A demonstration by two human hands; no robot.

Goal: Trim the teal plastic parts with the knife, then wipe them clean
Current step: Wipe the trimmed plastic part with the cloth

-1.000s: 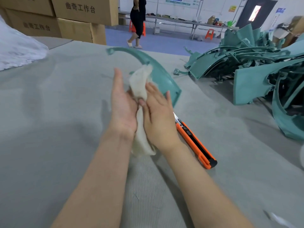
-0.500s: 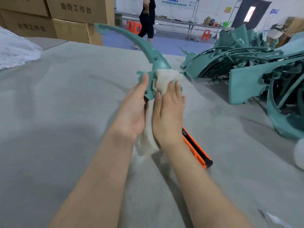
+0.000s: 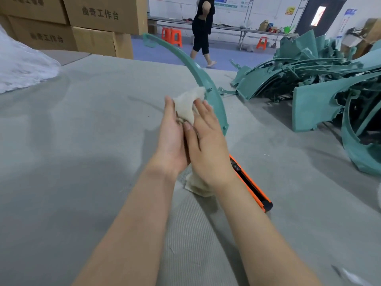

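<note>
Between the flat left hand (image 3: 172, 139) and right hand (image 3: 208, 145) lies the cloth (image 3: 185, 109); the part (image 3: 215, 100) seems light, bendy; grip low.

2 hands (image 3: 172, 139) (image 3: 208, 147), 1 cloth (image 3: 186, 107), 1 knife (image 3: 252, 187), 1 curved teal part (image 3: 197, 72)

Forearms (image 3: 134, 213) bare; left hand (image 3: 172, 139), right hand (image 3: 208, 145) bare.

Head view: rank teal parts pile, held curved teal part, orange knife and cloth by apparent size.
1. teal parts pile
2. curved teal part
3. orange knife and cloth: both partly hidden, so unranked.
</note>
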